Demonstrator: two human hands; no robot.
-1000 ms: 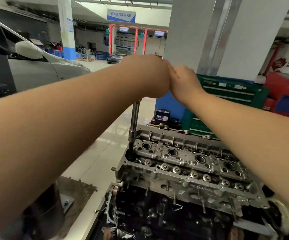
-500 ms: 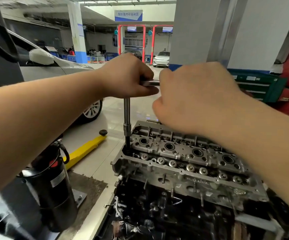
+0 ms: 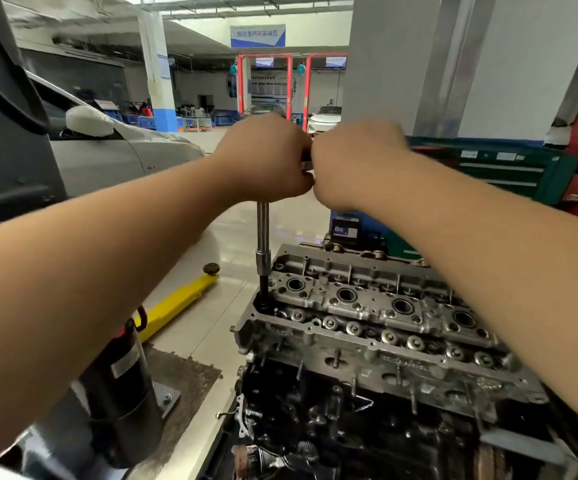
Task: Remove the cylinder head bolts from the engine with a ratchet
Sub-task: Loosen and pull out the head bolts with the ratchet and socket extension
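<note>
Two hands, left (image 3: pixel 266 159) and right (image 3: pixel 356 164), curl their fingers round the ratchet (image 3: pixel 306 164) handle; its extension (image 3: pixel 263 244) drops upright into the head (image 3: pixel 367 306) at the near-left corner

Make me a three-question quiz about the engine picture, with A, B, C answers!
1. Where does the long metal bar go into the engine?
A. left end
B. middle
C. right end

2. What colour is the jack arm on the floor?
A. red
B. yellow
C. blue

3. What are the left hand and right hand doing?
A. hanging loose
B. gripping the tool's top
C. pressing flat on the engine

Answers: 1 A, the bar drops into the left corner. 2 B, it is plainly yellow. 3 B, both hands curl together above the bar.
</note>
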